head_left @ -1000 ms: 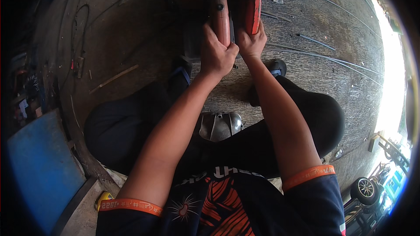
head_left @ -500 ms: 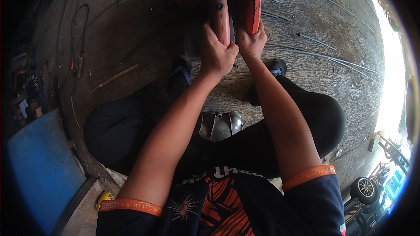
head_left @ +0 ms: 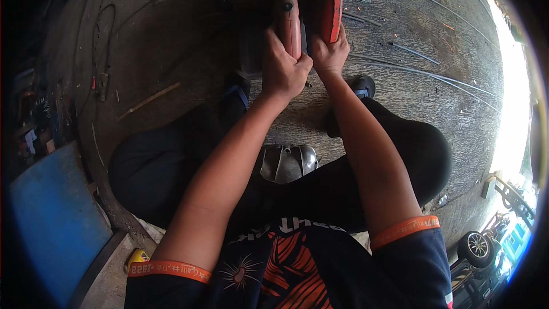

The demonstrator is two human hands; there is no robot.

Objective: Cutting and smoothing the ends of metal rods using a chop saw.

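Note:
A cut-off saw with a reddish handle and a bright red blade guard stands at the top centre, between my feet and beyond. Around the lower part of the handle, my left hand is closed. My right hand is closed at the lower end of the red guard, its fingers partly hidden behind it. The saw's dark body and base lie in shadow, so the blade and whatever it touches cannot be made out. Orange sparks are scattered to the right.
Thin metal rods lie on the worn floor at right. A shiny rounded metal piece sits between my legs. At left are a wooden strip, a cable and a blue panel. A vehicle's wheel shows lower right.
More sparks now show to the right of the saw, spread farther over the floor. My hands keep their grip, and the saw has hardly moved.

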